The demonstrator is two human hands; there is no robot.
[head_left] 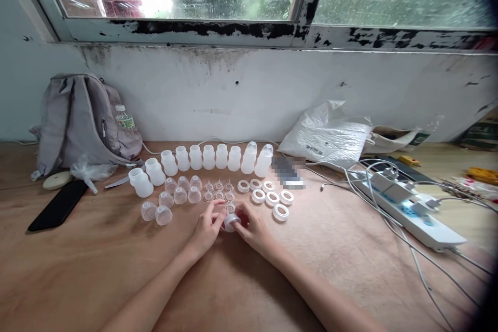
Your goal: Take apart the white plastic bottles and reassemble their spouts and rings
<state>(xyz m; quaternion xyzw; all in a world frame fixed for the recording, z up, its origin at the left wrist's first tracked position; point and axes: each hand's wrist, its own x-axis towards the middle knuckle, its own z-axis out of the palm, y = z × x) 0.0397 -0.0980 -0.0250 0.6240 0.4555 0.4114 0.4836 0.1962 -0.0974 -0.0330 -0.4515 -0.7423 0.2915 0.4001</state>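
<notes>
My right hand (251, 224) grips a white bottle collar ring (232, 219) with its fingers curled round the right side. My left hand (208, 225) closes on the ring's left side, thumb and fingers bent. Something translucent shows at the ring's lower part; I cannot make out what. Just beyond my fingers lie clear silicone bottle nipples (218, 195) in short rows, the nearest one (230, 208) almost between my hands. To their right are several loose white collar rings (272, 198). Left of them sit several clear dome caps (180, 195).
Frosted baby bottles (208, 157) stand in a curve at the back; the two rightmost (264, 161) wear caps. At left are a grey backpack (78, 119) and a black phone (58, 206). A plastic bag (327, 135), power strip (412, 212) and loose cables occupy the right.
</notes>
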